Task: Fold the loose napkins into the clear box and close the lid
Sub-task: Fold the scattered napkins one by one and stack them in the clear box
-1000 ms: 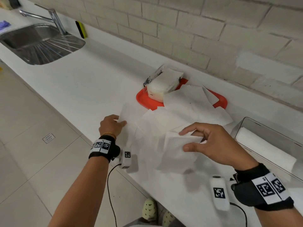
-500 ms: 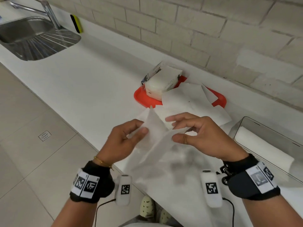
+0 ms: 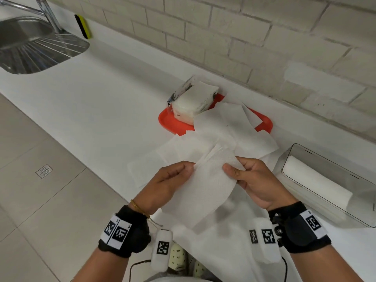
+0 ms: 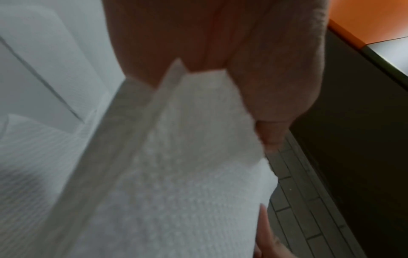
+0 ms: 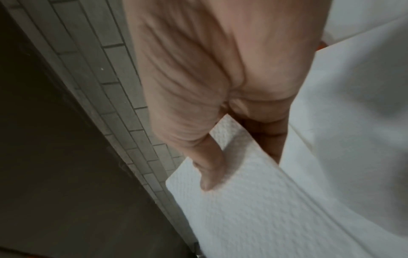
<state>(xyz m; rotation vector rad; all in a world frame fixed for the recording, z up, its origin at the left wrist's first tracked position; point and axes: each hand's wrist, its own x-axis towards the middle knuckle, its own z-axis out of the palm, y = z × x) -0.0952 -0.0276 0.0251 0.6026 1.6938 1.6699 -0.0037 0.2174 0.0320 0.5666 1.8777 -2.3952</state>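
Observation:
I hold one white embossed napkin (image 3: 205, 186) in the air above the counter's front edge, folded over on itself. My left hand (image 3: 179, 174) pinches its left top edge and my right hand (image 3: 238, 171) pinches its right top edge. The left wrist view shows the napkin (image 4: 187, 157) caught under my thumb; in the right wrist view my thumb lies on the napkin (image 5: 253, 200). More loose napkins (image 3: 223, 135) lie spread on the counter behind my hands. The clear box (image 3: 295, 151) stands open at the right with a folded napkin (image 3: 317, 180) inside.
A red tray (image 3: 168, 121) by the brick wall carries an opened pack of napkins (image 3: 193, 102). A steel sink (image 3: 30, 47) and tap sit far left, with a yellow sponge (image 3: 83, 26) against the wall. Tiled floor lies below the counter edge at the left.
My left hand came off the counter and brought the napkin's left side over to meet the right. Both hands now hold the folded napkin up, closer together.

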